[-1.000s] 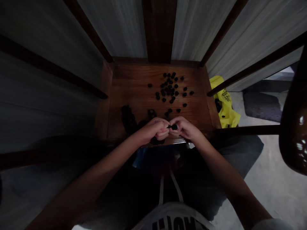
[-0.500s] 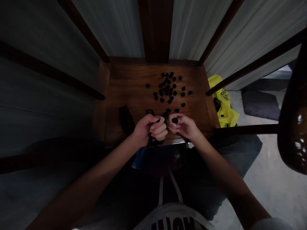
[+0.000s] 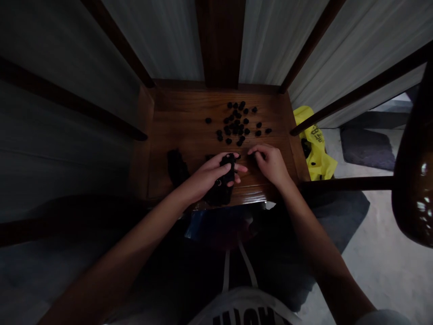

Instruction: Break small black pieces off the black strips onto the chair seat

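My left hand (image 3: pixel 213 175) grips a dark black part (image 3: pixel 228 161) between thumb and fingers, near the front edge of the wooden surface (image 3: pixel 179 128); its exact kind is too dark to make out. Below that hand lies another black item (image 3: pixel 219 197), partly covered. To the right, my right hand (image 3: pixel 272 164) reaches down with thumb and forefinger closed around a small black piece (image 3: pixel 252 154), mostly hidden by the fingers. Beyond both hands, several small round black pieces (image 3: pixel 236 128) lie scattered on the wood.
A larger black object (image 3: pixel 177 166) rests left of my left hand. Dark wooden bars (image 3: pixel 221 49) and pale cloth surround the surface. On the right a yellow bag (image 3: pixel 313 140) with black marks hangs beside it, near a glossy brown wooden part (image 3: pixel 414 189). Something blue (image 3: pixel 206 225) lies below the front edge.
My hands have parted. The right one moved right and forward, down to the wood. My left hand has turned and its fingers have loosened, so the black part in it now shows.
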A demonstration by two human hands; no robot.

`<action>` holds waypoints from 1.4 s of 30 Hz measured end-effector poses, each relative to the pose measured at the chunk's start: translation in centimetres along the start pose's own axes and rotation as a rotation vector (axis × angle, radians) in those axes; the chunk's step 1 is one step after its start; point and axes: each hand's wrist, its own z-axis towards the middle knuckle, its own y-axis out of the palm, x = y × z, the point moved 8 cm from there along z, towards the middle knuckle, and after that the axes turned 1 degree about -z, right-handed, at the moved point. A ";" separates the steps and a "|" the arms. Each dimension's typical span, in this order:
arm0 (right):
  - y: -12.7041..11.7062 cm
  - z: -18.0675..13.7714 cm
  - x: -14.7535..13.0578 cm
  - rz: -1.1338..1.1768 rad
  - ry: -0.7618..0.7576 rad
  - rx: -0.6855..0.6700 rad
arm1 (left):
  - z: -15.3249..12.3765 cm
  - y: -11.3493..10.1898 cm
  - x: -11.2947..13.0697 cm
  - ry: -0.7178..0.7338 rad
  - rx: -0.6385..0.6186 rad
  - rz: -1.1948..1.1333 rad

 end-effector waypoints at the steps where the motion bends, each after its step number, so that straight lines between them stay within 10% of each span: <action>1: -0.1 0.1 0.0 -0.082 -0.023 0.004 | 0.0 0.2 0.1 0.011 -0.012 0.028; 11: 0.7 0.2 -0.3 -0.402 0.006 -0.026 | 0.3 -1.3 -1.9 -0.141 0.107 0.247; 20: -0.1 -0.6 -2.8 -0.156 -0.062 0.148 | 0.5 -1.6 -1.0 -0.049 0.184 0.272; 42: 5.3 -2.6 -4.6 -0.020 -0.105 -0.388 | 0.1 -1.2 1.2 0.315 0.204 0.816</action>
